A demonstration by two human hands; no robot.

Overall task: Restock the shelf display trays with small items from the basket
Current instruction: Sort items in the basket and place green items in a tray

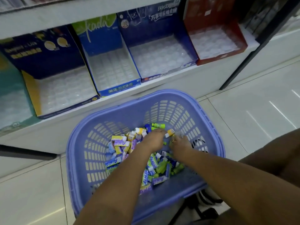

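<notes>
1. You are facing a low white shelf [162,88] above a pale tiled floor [243,111], with a dark upright post [259,44] at the right end of the shelf.
2. Four display trays stand side by side on that shelf: a navy and yellow tray [61,88] at the left, a blue and green tray [113,70] next to it, a dark blue tray [160,56] marked "ERASER", and a red tray [217,41] at the far right. Each shows only a clear moulded insert.
3. A lilac slotted basket [123,111] sits on the floor just in front of the shelf, directly below you.
4. The small items [120,148] lie heaped in the basket bottom: purple, yellow, blue and green packets, some printed "kada".
5. Both your hands are down inside the basket, on top of that heap and close together near its far right side.
6. Your left hand [154,138] is curled palm down with its fingers bent into the pile; whether it has hold of anything is hidden.
7. Your right hand [180,143], a ring on one finger, pinches a small yellow and white item [170,132] at its fingertips, just beside the left hand.
8. The trays are well apart from both hands, up and beyond the basket rim.
</notes>
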